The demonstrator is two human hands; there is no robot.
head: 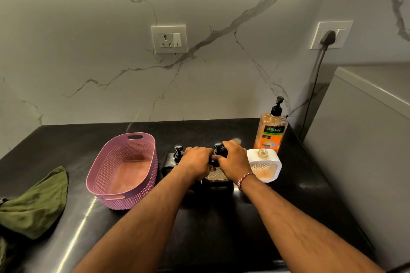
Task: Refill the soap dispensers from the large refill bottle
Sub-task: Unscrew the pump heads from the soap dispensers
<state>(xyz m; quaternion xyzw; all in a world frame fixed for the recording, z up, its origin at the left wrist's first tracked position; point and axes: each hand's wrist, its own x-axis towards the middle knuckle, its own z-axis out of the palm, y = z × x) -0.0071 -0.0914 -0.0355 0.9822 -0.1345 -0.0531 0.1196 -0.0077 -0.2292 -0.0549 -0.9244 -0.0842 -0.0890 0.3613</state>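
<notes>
The left grip point(195, 162) and right grip point(233, 163) are both curling round the black pump point(219, 150) of the middle dispenser point(216, 175), which is standing mid-worktop point(66, 139) between a black dispenser point(175, 158) and an uncapped white dispenser point(264, 164), the refill bottle point(270, 133) standing near the rear right corner

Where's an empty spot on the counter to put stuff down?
Bare counter lies behind the pink basket up to the wall, between basket and green cloth, and along the near edge. It is crowded from the black dispenser across to the refill bottle.
</notes>
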